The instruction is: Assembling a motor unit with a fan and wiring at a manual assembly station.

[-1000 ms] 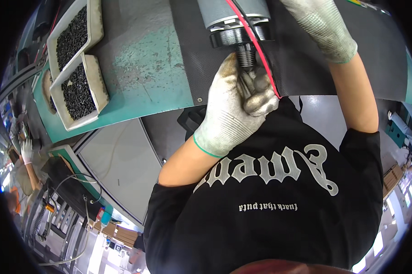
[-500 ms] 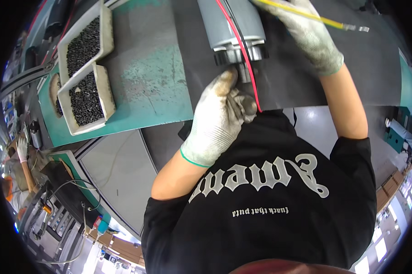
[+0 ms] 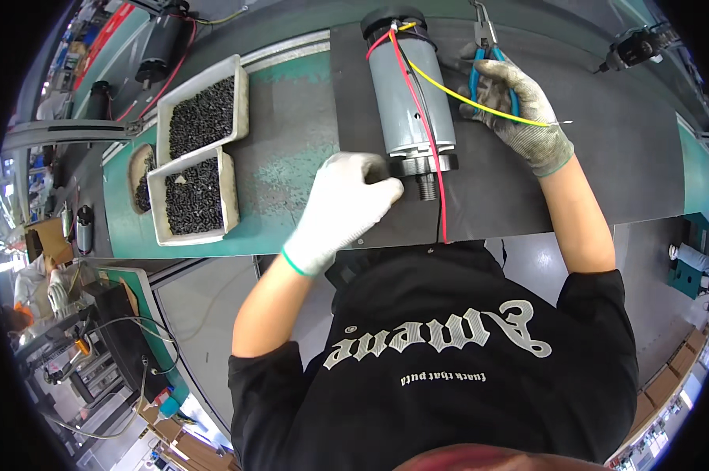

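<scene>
A grey cylindrical motor (image 3: 405,102) lies on the dark mat, its threaded shaft (image 3: 427,187) pointing toward me. Around its near end sits a black ring (image 3: 441,163). My gloved left hand (image 3: 343,200) is at the ring's left edge, fingers curled and thumb bent inward; the fingertips are partly hidden, so what they grip cannot be made out. Right of the motor, my gloved right hand (image 3: 519,114) is closed around blue-handled pliers (image 3: 475,74), their jaws pointing away from me. A yellow wire (image 3: 456,96) crosses that hand. Red wire (image 3: 431,129) and black wire run along the motor.
Two white trays (image 3: 241,106) of small black parts stand on the left, beside a smaller tan container (image 3: 135,177). A black power tool (image 3: 637,49) is at the far right. Another motor (image 3: 162,43) lies at the far left. A co-worker's gloved hand (image 3: 58,294) shows at left.
The view has shifted, bringing the whole motor and the pliers into sight. My left hand has moved from beside the shaft to the ring's left edge.
</scene>
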Action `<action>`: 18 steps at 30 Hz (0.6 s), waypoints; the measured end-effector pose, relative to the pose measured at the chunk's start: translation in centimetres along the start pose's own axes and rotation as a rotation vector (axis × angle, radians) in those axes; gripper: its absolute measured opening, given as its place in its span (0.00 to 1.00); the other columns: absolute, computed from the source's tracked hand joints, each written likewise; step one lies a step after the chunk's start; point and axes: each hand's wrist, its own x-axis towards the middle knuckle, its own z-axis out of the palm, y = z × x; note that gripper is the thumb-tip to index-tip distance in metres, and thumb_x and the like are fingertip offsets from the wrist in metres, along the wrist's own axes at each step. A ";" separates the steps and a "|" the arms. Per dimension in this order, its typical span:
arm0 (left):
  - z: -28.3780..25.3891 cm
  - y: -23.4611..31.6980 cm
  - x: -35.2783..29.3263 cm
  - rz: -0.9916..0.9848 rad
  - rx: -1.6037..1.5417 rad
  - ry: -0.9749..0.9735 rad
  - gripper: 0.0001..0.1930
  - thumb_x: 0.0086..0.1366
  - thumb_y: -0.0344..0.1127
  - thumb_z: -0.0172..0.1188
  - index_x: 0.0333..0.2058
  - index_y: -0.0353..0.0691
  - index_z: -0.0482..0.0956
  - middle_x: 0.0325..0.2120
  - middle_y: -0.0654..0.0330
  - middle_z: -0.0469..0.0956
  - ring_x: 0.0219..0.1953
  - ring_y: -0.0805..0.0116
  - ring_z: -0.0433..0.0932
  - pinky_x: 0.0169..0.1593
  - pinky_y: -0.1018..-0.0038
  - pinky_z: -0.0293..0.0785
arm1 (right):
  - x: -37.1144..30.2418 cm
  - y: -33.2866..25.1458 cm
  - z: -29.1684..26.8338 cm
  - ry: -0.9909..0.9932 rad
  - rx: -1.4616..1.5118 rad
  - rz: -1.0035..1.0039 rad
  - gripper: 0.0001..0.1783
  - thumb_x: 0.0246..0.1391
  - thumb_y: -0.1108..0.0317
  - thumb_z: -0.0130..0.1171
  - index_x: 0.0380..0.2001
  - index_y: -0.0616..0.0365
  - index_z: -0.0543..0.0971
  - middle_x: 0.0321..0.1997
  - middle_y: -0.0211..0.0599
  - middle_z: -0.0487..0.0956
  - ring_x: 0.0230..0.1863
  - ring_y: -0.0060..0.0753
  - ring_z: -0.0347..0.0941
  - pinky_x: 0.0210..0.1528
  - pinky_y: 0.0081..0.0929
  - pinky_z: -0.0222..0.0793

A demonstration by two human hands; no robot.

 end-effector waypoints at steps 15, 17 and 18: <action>-3.8 5.7 13.0 0.045 -0.386 0.531 0.45 0.60 0.68 0.58 0.53 0.22 0.72 0.50 0.34 0.77 0.55 0.44 0.76 0.59 0.59 0.70 | 1.0 -0.4 -0.3 -0.080 0.297 -0.067 0.20 0.57 0.64 0.54 0.53 0.55 0.73 0.37 0.33 0.79 0.38 0.36 0.79 0.47 0.41 0.76; -5.4 7.9 7.9 0.295 -0.396 0.573 0.43 0.54 0.61 0.66 0.54 0.25 0.71 0.47 0.38 0.78 0.53 0.51 0.78 0.57 0.64 0.72 | -1.8 -3.4 2.3 -0.085 0.190 -0.209 0.23 0.57 0.63 0.54 0.55 0.57 0.71 0.42 0.37 0.77 0.36 0.35 0.76 0.45 0.37 0.74; -6.2 8.8 5.6 0.415 -0.435 0.485 0.43 0.51 0.57 0.71 0.55 0.27 0.70 0.46 0.40 0.79 0.52 0.55 0.78 0.56 0.66 0.73 | -4.1 -5.1 3.4 -0.086 0.020 -0.265 0.25 0.55 0.62 0.56 0.55 0.59 0.70 0.43 0.38 0.76 0.37 0.35 0.75 0.44 0.36 0.73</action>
